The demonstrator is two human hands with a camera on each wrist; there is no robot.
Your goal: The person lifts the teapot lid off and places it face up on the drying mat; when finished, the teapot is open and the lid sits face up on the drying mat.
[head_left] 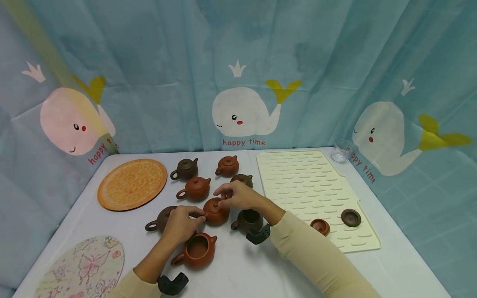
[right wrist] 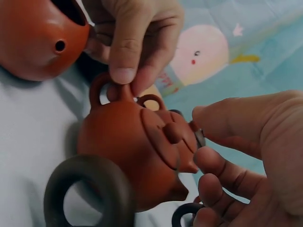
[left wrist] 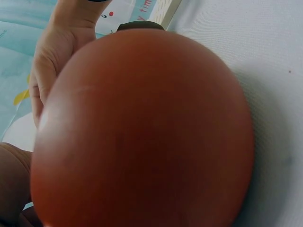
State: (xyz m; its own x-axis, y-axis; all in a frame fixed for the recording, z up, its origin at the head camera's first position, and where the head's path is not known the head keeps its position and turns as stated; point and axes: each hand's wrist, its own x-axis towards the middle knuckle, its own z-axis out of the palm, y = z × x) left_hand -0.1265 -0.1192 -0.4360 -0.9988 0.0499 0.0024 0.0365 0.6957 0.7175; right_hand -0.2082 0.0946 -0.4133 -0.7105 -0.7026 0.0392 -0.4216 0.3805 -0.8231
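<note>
A red clay teapot (head_left: 216, 212) with its lid on stands amid the group. My left hand (head_left: 182, 223) pinches its handle between thumb and fingers, as the right wrist view shows. Over the lid knob (right wrist: 173, 133) hovers my right hand (head_left: 240, 194), fingers loosely bent and apart, nothing between them. A lidless red teapot (head_left: 197, 250) sits beneath the left wrist, and its round body fills the left wrist view. Below the right hand is a lidless dark teapot (head_left: 249, 221). The left hand partly covers a dark teapot (head_left: 164, 218); another dark teapot (head_left: 242, 180) is behind the right hand.
Farther back stand a dark teapot (head_left: 186, 169) and two red ones. A cream mat (head_left: 298, 186) at right bears a red lid (head_left: 320, 226) and a dark lid (head_left: 351, 217). A clear cup (head_left: 340, 152), an orange round mat (head_left: 132, 184) and a butterfly mat (head_left: 85, 265) lie around.
</note>
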